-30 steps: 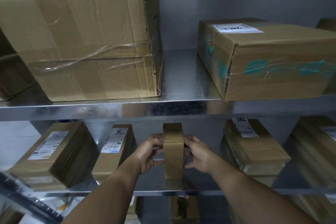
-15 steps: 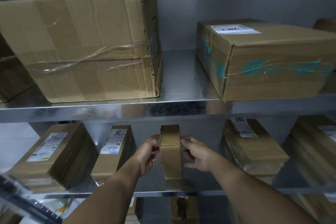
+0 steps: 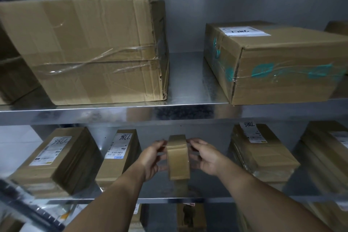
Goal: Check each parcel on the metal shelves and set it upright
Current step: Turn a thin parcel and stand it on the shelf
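Steel shelves point(image 3: 188, 113) carry brown cartons; on the upper tier a big crumpled box point(image 3: 90, 49) sits at left, a teal-taped box point(image 3: 282, 66) at right; on the lower tier a labelled parcel point(image 3: 62, 158) lies label-up at far left; at its middle you hold a small parcel point(image 3: 178, 158) on end, your left hand point(image 3: 150, 158) and right hand point(image 3: 205, 158) clasping its sides.
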The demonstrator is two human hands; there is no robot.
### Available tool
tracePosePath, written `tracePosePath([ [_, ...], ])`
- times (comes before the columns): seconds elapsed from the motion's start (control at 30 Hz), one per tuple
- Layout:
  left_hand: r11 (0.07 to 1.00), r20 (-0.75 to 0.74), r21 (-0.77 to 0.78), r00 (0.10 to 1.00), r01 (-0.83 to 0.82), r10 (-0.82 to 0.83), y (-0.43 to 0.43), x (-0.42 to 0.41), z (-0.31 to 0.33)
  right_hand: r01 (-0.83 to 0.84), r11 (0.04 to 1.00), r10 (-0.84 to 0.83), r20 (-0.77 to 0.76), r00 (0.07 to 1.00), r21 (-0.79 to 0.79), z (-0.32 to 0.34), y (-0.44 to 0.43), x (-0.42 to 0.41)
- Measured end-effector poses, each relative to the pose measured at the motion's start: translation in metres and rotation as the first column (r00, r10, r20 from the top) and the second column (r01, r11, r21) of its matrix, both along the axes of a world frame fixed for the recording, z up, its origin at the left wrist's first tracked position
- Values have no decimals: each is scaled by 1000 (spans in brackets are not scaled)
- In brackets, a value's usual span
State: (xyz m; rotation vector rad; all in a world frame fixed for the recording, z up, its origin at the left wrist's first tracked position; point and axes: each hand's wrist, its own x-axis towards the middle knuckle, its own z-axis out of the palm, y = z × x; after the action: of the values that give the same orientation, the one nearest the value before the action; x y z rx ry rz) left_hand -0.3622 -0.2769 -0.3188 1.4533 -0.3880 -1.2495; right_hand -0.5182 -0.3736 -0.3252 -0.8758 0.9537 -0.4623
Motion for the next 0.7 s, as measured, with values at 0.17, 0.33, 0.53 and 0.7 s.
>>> tracePosePath([
  [0.17, 1000, 31, 18, 999, 18, -19, 1, -4, 0, 62, 998, -62, -27, 998, -4, 0, 2, 8],
  [0.33, 998, 34, 13, 998, 58, -58, 3, -6, 1, 73, 997, -75, -55, 996, -37, -3, 6, 10],
  [0.53, 998, 11, 9, 997, 70, -70, 1, -4, -2, 71, 996, -73, -29, 997, -48, -1, 10, 6],
  [0.7, 996, 23, 9, 995, 92, -92, 2, -3, -4, 57, 998, -58, -30, 998, -20, -2, 11, 3],
])
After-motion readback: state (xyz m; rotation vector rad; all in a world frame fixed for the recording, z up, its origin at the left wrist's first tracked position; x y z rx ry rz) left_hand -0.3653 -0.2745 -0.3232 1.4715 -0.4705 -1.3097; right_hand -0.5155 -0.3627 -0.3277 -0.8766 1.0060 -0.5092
